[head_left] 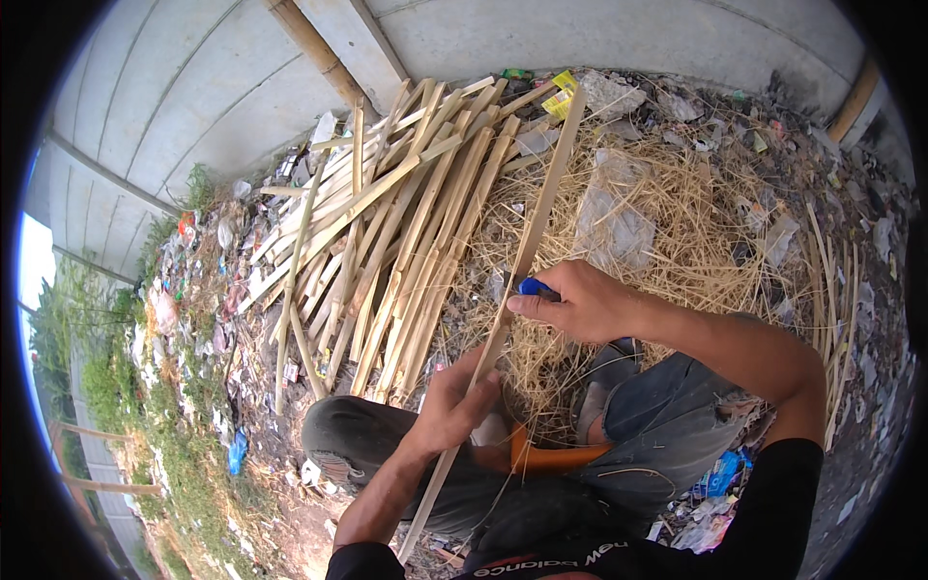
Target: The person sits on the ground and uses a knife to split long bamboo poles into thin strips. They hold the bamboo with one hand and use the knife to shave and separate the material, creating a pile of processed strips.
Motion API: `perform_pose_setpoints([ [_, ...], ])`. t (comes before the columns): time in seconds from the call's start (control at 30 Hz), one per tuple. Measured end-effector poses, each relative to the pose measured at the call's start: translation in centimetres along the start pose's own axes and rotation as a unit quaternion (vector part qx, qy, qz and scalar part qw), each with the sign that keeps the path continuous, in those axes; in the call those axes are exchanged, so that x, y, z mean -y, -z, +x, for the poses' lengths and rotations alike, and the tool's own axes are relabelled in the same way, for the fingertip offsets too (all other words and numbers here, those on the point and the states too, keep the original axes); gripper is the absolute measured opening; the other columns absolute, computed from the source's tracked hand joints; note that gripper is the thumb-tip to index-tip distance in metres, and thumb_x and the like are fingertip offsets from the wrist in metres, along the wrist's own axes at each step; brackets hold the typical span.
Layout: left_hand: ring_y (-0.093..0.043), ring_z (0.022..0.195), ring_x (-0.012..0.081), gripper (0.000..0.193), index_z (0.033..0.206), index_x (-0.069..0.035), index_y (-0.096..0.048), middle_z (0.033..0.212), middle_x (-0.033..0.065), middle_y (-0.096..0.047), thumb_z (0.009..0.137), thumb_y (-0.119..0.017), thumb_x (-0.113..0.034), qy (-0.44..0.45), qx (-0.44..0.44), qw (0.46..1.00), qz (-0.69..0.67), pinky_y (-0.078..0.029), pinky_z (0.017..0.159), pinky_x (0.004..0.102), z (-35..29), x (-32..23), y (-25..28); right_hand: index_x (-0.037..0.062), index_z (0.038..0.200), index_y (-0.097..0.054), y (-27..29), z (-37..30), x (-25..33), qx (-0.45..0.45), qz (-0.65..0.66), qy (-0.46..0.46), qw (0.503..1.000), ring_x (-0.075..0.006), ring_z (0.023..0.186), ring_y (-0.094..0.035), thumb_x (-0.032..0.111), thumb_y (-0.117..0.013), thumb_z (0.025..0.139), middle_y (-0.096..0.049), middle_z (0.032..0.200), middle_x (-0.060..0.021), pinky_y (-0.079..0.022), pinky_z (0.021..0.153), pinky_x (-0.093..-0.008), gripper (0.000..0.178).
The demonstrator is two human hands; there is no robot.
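Observation:
A long, flat bamboo strip (554, 174) slants across my lap, its far end up and to the right. My left hand (459, 401) is closed around the strip's lower part, thumb lying along it. Higher up, my right hand (580, 302) grips a blue-handled knife (535, 287) against the strip's right edge. Little of the blade shows; it looks dark and sits at the strip. Thin shavings (541, 377) lie on the ground between my feet, just beneath both hands.
A large pile of bamboo strips (406, 242) lies ahead on the left. Straw-like shavings and a clear plastic sheet (614, 217) spread ahead on the right. Thin strips (833, 309) lie far right. A concrete wall (619, 34) stands behind; litter and weeds cover the left.

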State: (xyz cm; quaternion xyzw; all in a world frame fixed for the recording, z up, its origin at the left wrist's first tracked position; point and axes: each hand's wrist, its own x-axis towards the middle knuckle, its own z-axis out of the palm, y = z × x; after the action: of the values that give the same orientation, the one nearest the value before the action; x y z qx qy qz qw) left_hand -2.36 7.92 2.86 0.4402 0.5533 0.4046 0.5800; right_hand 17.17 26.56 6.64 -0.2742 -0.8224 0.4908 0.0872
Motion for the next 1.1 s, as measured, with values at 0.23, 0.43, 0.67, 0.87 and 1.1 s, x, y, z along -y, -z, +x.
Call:
perform_pose_setpoints([
  [0.23, -0.038, 0.051, 0.0036, 0.034, 0.141, -0.002, -0.05, 0.066, -0.0058, -0.044, 0.109, -0.049, -0.014, 0.031, 0.01, 0.999, -0.034, -0.03, 0.047, 0.021, 0.1, -1.0, 0.0, -0.0007, 0.083, -0.069, 0.6, -0.8, 1.4, -0.045, -0.069, -0.025, 0.996, -0.0348, 0.06, -0.065, 0.045, -0.059, 0.102, -0.065, 0.065, -0.0175, -0.051, 0.062, -0.0429, 0.051],
  [0.43, -0.039, 0.052, 0.0034, 0.027, 0.133, -0.002, -0.054, 0.066, -0.0057, -0.045, 0.109, -0.05, -0.014, 0.013, -0.002, 1.0, 0.02, -0.029, 0.046, 0.0212, 0.4, -0.7, -0.2, -0.0024, 0.092, -0.067, -1.0, -1.0, 0.1, -0.032, -0.085, 0.042, 0.995, -0.0353, 0.056, -0.06, 0.046, -0.06, 0.101, -0.061, 0.062, -0.017, -0.05, 0.058, -0.0444, 0.05],
  [0.67, -0.044, 0.062, 0.0019, 0.029, 0.132, -0.003, -0.058, 0.074, -0.0071, -0.05, 0.107, -0.052, -0.017, 0.051, 0.017, 0.999, -0.005, -0.035, 0.054, 0.0204, 0.1, -1.1, 0.3, -0.0023, 0.095, -0.068, -0.2, -0.4, -0.9, 0.102, 0.154, -0.107, 0.977, -0.038, 0.061, -0.065, 0.046, -0.061, 0.1, -0.065, 0.066, -0.0171, -0.054, 0.063, -0.0456, 0.049],
  [0.87, -0.043, 0.059, 0.0029, 0.028, 0.131, -0.003, -0.058, 0.071, -0.0063, -0.048, 0.107, -0.052, -0.017, 0.015, -0.018, 0.999, 0.047, -0.033, 0.052, 0.0211, 0.6, -0.2, 0.1, -0.0012, 0.097, -0.068, -2.0, -1.6, 0.6, -0.07, -0.154, 0.017, 0.985, -0.0368, 0.059, -0.064, 0.046, -0.063, 0.099, -0.064, 0.064, -0.0166, -0.054, 0.061, -0.0433, 0.048],
  [1.1, -0.04, 0.052, 0.0031, 0.024, 0.126, -0.004, -0.059, 0.065, -0.007, -0.044, 0.108, -0.054, -0.019, 0.018, -0.004, 0.999, 0.03, -0.029, 0.047, 0.0217, 0.5, -0.7, 0.1, -0.0005, 0.075, -0.062, -0.8, 0.0, -0.9, 0.161, 0.283, -0.143, 0.935, -0.0179, 0.045, -0.047, 0.05, -0.063, 0.1, -0.049, 0.053, -0.005, -0.041, 0.047, -0.0382, 0.056],
])
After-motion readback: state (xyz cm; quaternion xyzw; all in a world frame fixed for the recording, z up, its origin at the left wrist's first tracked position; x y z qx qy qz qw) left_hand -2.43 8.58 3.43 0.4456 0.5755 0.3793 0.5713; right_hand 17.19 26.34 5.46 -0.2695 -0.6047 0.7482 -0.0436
